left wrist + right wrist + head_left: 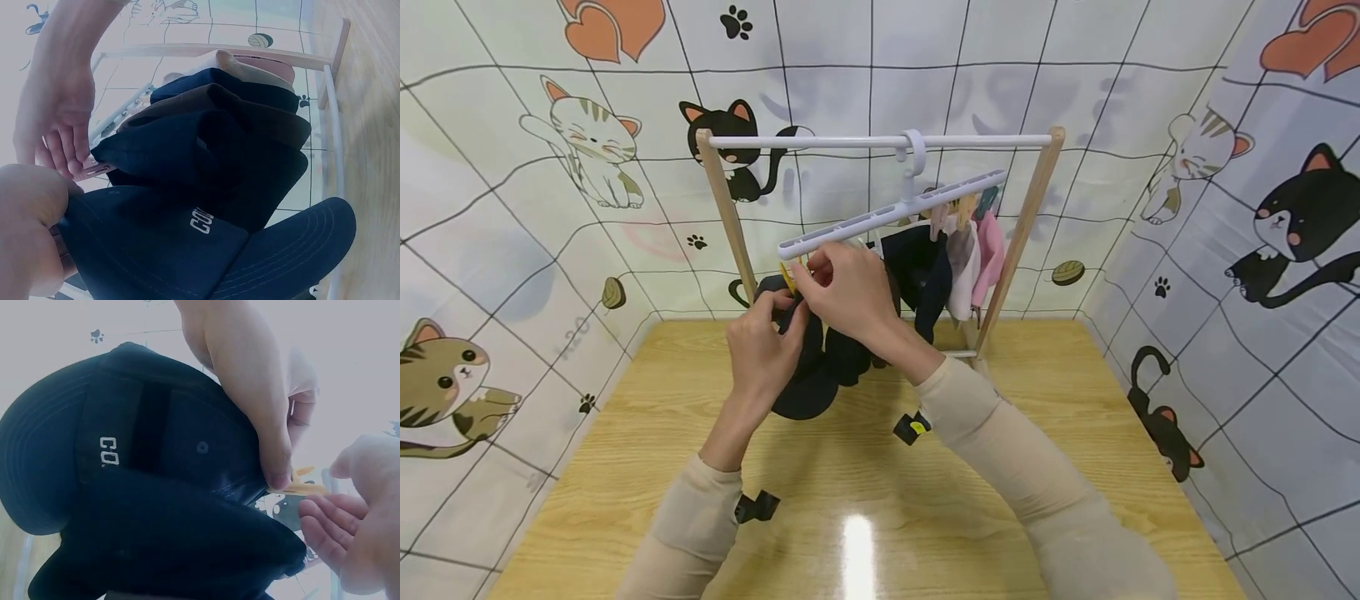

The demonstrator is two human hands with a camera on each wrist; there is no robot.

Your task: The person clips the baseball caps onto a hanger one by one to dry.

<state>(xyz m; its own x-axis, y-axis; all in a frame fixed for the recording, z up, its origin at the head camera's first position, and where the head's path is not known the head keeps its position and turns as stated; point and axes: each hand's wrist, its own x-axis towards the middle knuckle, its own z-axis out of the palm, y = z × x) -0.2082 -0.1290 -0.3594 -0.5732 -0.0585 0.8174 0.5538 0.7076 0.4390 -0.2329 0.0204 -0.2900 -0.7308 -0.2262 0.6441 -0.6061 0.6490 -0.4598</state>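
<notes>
A dark navy baseball cap [206, 431] with white lettering hangs crown toward the hands, below the low end of a white clip hanger [887, 218]. My left hand [763, 350] pinches the cap's edge, its thumb beside a yellow clothespin [306, 488]. Close to the clothespin's outer end is my right hand [850, 287]; a gap shows between its thumb and fingers in the right wrist view. Another dark cap [169, 147] hangs just behind, with a pinkish clothespin [97, 170] at its edge. The left wrist view shows the right fingers near that clothespin.
The hanger hooks over the white bar [820, 142] of a wooden rack [1026, 225]. Farther along it hang a brown piece, a dark navy one, a white one [962, 275] and a pink one [989, 258]. The rack stands on a wooden table [1037, 400] before cat-print walls.
</notes>
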